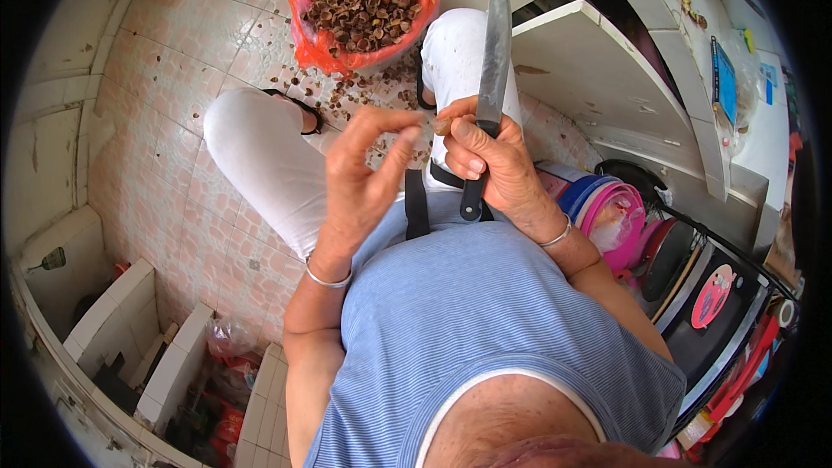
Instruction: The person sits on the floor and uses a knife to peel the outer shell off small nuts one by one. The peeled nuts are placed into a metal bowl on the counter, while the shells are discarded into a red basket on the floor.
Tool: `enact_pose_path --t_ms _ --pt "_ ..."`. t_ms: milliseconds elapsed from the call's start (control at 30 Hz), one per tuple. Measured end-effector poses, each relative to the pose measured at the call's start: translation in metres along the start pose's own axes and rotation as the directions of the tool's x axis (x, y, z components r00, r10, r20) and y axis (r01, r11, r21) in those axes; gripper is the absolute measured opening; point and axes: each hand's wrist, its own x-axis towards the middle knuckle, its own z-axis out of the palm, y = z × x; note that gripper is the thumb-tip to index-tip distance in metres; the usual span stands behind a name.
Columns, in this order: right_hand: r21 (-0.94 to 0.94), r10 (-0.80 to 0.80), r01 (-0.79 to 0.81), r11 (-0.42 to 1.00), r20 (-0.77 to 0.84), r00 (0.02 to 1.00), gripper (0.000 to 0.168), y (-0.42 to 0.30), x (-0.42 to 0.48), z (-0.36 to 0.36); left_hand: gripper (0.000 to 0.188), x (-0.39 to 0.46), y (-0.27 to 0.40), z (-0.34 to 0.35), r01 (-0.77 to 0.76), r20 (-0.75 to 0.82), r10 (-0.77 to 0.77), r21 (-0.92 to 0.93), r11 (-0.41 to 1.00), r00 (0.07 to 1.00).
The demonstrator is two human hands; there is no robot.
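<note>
A large kitchen knife [495, 58] with a black handle is held in my right hand [491, 156], its blade pointing up and away from me. The same hand pinches a small brown peeled piece [442, 125], perhaps a nut kernel, between thumb and a finger beside the blade. My left hand [370, 162] is just left of it, thumb and index finger apart, with nothing clearly seen between them. Beyond my knees stands a container lined with a red plastic bag [300, 45], heaped with brown nut shells [364, 3].
Bits of shell [341, 91] litter the tiled floor [175, 91]. An opened cabinet door [585, 65] stands at the right, close to the knife side. Pink and blue buckets [611, 208] and a black rack [708, 292] are by my right elbow. Tiled partitions [179, 351] rise at lower left.
</note>
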Motion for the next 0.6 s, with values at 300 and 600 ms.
enact_pose_path --t_ms 300,600 --pt "-0.558 -0.336 0.274 0.783 -0.009 0.942 0.016 -0.008 -0.007 0.008 0.012 0.004 0.015 0.019 0.152 0.018 -0.151 -0.102 0.983 0.988" --pt "-0.751 -0.513 0.425 0.505 0.135 0.848 0.017 -0.007 -0.005 0.001 0.01 0.005 0.015 0.022 0.046 -0.003 -0.046 0.007 0.999 0.999"
